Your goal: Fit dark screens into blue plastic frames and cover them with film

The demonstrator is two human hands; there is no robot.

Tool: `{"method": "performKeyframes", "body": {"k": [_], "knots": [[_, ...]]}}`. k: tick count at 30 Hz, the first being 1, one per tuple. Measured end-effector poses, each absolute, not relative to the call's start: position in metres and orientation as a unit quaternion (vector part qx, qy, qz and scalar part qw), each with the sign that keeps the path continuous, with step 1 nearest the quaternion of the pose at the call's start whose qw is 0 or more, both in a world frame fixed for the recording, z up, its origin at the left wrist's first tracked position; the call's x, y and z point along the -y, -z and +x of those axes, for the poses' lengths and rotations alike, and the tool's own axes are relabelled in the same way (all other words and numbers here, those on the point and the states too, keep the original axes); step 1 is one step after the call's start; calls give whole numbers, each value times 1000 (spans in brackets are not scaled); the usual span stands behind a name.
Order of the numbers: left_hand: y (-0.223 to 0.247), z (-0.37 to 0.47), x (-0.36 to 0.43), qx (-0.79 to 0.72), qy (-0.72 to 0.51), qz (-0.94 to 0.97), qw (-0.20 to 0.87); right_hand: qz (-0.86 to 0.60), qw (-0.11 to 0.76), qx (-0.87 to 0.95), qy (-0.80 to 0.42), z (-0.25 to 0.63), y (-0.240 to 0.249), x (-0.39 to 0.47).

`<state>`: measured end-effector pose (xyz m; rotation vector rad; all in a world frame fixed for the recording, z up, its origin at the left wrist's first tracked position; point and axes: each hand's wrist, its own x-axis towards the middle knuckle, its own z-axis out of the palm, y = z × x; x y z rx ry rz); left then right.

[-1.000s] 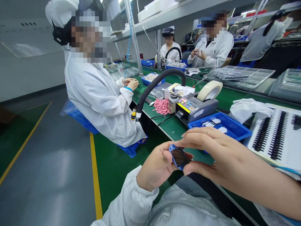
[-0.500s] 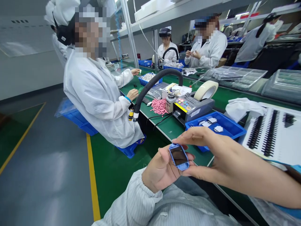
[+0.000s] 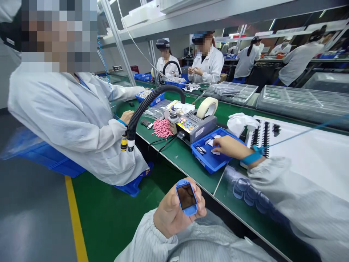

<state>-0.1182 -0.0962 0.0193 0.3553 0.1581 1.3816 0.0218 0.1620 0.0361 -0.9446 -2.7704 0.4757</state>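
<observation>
A long green-topped bench (image 3: 188, 169) runs slantwise through a workroom, a grey floor with a yellow line (image 3: 75, 222) lying to its left. Nearest, in front of the bench edge, the left hand (image 3: 170, 214) holds a small blue-framed piece (image 3: 187, 197) between thumb and fingers, its dark, shiny face turned up toward the wearer. Farther out, the right hand (image 3: 230, 146), a blue band (image 3: 251, 158) at its wrist, reaches into a shallow blue tray (image 3: 218, 160); its fingers are drawn close together at one of the small white pieces (image 3: 201, 150) there, and whether they grip it I cannot tell. Clear plastic with round hollows (image 3: 245, 193) lies under the right forearm. Beside the blue tray stands a tape dispenser (image 3: 197, 127) with a wide cream roll (image 3: 207, 107), and on its other side are a bottle (image 3: 173, 122) and a heap of pink strips (image 3: 162, 128). A crumpled white glove or cloth (image 3: 241, 122) lies next to a white sheet (image 3: 302, 142) bearing rows of black parts (image 3: 265, 133). A ribbed black hose (image 3: 147, 100) arches before a white-coated co-worker (image 3: 68, 109) at left. Beyond sit stacked clear trays (image 3: 300, 100), then two more co-workers (image 3: 208, 63) across the bench, and others farther back.
</observation>
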Motion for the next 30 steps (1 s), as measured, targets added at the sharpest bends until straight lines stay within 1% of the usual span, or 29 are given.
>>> {"method": "performKeyframes", "body": {"k": [3,6,8,11,15,19,23,27,30], "knots": [[-20,-120,95,-100,-636,165,747,-314,65,931,-173,16,-9,-171],[-21,-123,92,-133,-644,174,733,-310,58,930,-192,16,-5,-172],[-21,-125,89,-156,-651,176,721,-305,65,927,-207,18,-13,-170],[-20,-124,82,-184,-666,182,700,-292,98,921,-237,22,-36,-154],[-19,-118,74,-206,-677,201,677,-258,152,903,-307,31,-75,-103],[-19,-112,71,-175,-655,222,701,-218,187,874,-393,36,-103,-50],[-15,-108,72,-137,-625,238,731,-204,225,870,-389,36,-110,-26],[-9,-108,74,-111,-624,252,731,-183,199,869,-414,35,-109,-21],[-7,-108,74,-97,-621,283,725,-205,194,864,-416,37,-109,-18]]}}
